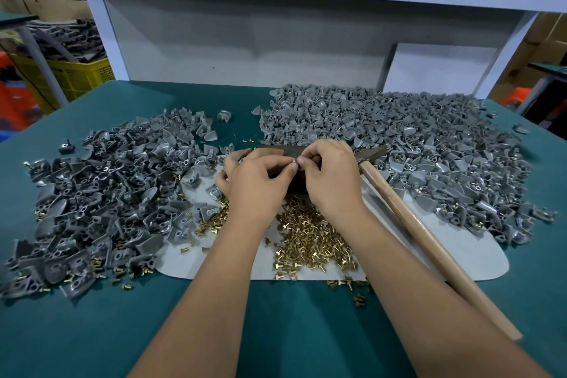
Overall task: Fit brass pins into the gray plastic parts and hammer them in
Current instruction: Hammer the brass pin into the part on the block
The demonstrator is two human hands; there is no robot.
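My left hand and my right hand meet over a dark block at the table's middle. Between their fingertips they pinch one small gray plastic part; whether a pin sits in it is too small to tell. A heap of brass pins lies on a pale mat just below my hands. Gray plastic parts lie in two piles, one on the left, a bigger one on the right. A wooden-handled hammer lies free to the right of my right hand.
The work surface is a green table. A white shelf frame closes off the back. A yellow crate with dark parts stands beyond the table's left corner. Loose pins are scattered near the mat's front edge.
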